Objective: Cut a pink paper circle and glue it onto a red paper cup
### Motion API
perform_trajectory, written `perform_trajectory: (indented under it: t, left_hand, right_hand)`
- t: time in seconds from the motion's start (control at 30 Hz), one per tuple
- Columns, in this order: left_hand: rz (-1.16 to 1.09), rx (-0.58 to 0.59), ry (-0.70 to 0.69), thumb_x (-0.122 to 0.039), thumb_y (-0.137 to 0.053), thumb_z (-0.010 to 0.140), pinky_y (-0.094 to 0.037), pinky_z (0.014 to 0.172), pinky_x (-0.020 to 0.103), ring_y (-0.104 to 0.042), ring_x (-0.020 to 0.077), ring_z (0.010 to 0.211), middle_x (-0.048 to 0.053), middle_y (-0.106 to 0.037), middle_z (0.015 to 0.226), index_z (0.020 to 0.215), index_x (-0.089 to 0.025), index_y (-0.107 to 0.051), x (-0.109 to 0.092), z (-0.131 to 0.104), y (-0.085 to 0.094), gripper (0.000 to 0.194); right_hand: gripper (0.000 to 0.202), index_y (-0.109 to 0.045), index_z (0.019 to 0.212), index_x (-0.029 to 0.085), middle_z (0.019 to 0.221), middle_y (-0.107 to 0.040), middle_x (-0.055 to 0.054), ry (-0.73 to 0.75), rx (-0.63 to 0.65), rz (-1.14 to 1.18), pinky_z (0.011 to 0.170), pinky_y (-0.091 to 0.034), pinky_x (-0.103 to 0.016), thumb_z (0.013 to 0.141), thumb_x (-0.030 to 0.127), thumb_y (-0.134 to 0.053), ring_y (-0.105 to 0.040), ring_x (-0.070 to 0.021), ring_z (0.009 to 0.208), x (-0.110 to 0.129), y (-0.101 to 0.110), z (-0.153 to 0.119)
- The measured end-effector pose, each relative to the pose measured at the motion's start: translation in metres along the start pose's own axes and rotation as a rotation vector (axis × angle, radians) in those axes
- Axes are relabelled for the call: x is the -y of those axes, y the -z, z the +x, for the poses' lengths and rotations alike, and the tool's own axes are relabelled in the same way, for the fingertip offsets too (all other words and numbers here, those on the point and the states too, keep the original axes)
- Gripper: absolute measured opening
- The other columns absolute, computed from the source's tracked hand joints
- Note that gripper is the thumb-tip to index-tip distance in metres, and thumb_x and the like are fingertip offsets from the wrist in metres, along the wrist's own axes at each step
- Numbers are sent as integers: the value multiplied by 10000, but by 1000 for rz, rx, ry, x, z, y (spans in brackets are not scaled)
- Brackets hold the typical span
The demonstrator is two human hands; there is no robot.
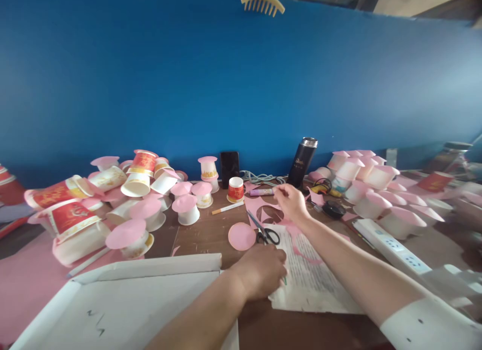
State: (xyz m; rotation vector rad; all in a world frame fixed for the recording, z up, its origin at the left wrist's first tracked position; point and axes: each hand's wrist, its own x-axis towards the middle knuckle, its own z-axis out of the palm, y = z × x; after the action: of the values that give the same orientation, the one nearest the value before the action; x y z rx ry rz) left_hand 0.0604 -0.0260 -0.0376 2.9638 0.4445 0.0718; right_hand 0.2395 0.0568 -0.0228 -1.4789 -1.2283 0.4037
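Observation:
My right hand reaches out over the table, its fingers pinched at the right end of a purple and white glue stick. Nearer to me, my left hand is curled closed above the edge of a printed sheet; a bit of green shows under its fingers, but what it holds is hidden. Just beyond that hand lie black-handled scissors, partly on pink paper scraps. A round pink paper disc rests to their left. Behind it stands a red paper cup.
Joined paper cups with pink discs crowd the left, with more pink-topped cups on the right. A black flask and a phone stand by the blue wall. A white box lid and a power strip flank the work area.

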Motion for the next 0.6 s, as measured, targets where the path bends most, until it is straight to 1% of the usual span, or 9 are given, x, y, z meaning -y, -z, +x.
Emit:
perform_trajectory:
  t: [0.07,0.17,0.23,0.3,0.37,0.43,0.5,0.53,0.6]
  left_hand:
    - [41,1,7,-321,-567,820,-441,674,328,-591,222,847,50,-639,881,811,-184,-681,-5,0,1,178]
    - [47,-14,13,-485,-564,810,-446,672,340,-592,232,853,59,-634,891,801,-177,-677,-9,-1,3,329]
    - [48,-15,1,-565,-572,782,-452,707,350,-592,241,884,70,-640,913,814,-167,-679,-11,-1,4,413]
    - [51,-10,-16,-558,-583,779,-456,729,350,-596,239,888,77,-650,912,838,-151,-679,-13,-1,5,423]
    - [51,-17,-39,-508,-586,791,-458,727,345,-604,235,880,82,-661,913,884,-147,-680,-15,-1,5,384]
    - [47,-24,-50,-466,-581,794,-459,702,341,-612,239,869,83,-671,904,918,-168,-686,-18,-2,5,340]
    - [44,-19,-39,-475,-577,785,-456,675,341,-619,251,862,84,-678,890,922,-195,-697,-23,-3,7,334]
    - [43,-2,-26,-493,-571,782,-454,655,338,-623,254,847,86,-681,874,905,-199,-704,-25,-4,8,345]
    - [33,39,-8,-524,-540,791,-444,613,328,-635,248,795,88,-684,824,842,-191,-713,-31,-5,12,379]
  right_hand:
    - [192,-651,723,180,558,-597,18,-89,-91,84,452,-368,-227,713,371,-631,-484,-102,456,6,4,21]
    - [122,-600,696,172,479,-515,55,-234,-216,237,364,-286,-192,704,283,-650,-391,-64,380,13,15,52]
    - [116,-550,673,172,446,-458,77,-336,-285,351,327,-229,-172,720,219,-645,-332,-43,349,16,23,70]
    - [158,-501,656,168,443,-406,94,-442,-312,485,313,-195,-158,781,168,-598,-286,-27,337,19,31,83]
    - [164,-510,697,149,487,-400,95,-529,-309,624,327,-235,-140,856,161,-549,-297,-18,355,19,34,89]
    - [137,-561,824,126,616,-506,60,-589,-299,754,391,-358,-143,912,226,-530,-419,-29,435,16,30,90]
    - [197,-584,995,129,844,-608,-7,-626,-291,869,536,-496,-210,924,306,-535,-568,-78,625,9,20,86]
    - [228,-580,1055,135,937,-620,-32,-639,-288,921,607,-530,-252,921,316,-538,-603,-106,716,5,13,83]
    - [255,-572,1103,145,1017,-619,-52,-657,-281,1014,673,-546,-294,920,319,-540,-618,-133,800,-2,-1,77]
